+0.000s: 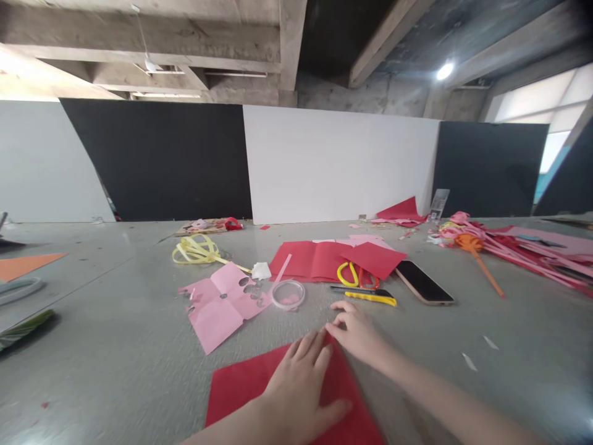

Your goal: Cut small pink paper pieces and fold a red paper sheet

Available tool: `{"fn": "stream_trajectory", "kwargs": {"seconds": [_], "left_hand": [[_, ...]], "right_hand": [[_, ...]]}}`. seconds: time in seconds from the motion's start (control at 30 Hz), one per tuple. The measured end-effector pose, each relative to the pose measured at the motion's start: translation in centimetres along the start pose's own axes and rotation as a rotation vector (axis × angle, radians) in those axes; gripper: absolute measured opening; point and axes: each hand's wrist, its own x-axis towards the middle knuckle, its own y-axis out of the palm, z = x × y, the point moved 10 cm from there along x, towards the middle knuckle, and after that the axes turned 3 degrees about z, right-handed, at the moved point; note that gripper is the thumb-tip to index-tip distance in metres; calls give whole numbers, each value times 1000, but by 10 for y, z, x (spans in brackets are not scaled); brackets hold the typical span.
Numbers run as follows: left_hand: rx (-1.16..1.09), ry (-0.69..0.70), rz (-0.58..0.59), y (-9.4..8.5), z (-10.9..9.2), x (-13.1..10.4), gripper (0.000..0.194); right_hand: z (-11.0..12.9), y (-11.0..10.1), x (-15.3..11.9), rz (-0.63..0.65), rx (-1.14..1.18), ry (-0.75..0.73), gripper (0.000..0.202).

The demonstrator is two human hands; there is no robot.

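A sheet of red paper (245, 390) lies in front of me, and part of it is hidden under my left hand and forearm. My left hand (303, 383) rests flat on the paper, palm down, with its fingers stretched toward the far edge and the thumb out to the right. At the paper's far right corner is my right hand (354, 330); its thumb and forefinger come together on that corner, while another finger reaches out past it. Just beyond the right hand lies a yellow utility knife (370, 299).
Past my hands are pink cut paper (220, 309), a tape roll (288, 295), a yellow ribbon (197, 250), folded red paper (306, 259), yellow-and-red-handled scissors (348, 275) and a phone (425, 283). Pink strips (523, 253) and an orange paper flower (470, 244) lie at right. Partition boards (343, 167) stand behind.
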Motion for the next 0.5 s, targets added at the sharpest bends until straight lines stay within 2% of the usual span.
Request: {"fn": "stream_trajectory", "kwargs": {"seconds": [0.13, 0.37, 0.43, 0.5], "left_hand": [[2, -2, 17, 0, -1, 0, 71], [-21, 1, 1, 5, 4, 1, 71], [-39, -23, -54, 2, 10, 2, 69], [-112, -64, -196, -11, 21, 3, 64]], "right_hand": [[2, 0, -2, 2, 20, 6, 16], [0, -1, -2, -9, 94, 29, 18], [1, -4, -1, -11, 137, 24, 18], [2, -9, 0, -21, 192, 15, 16]]}}
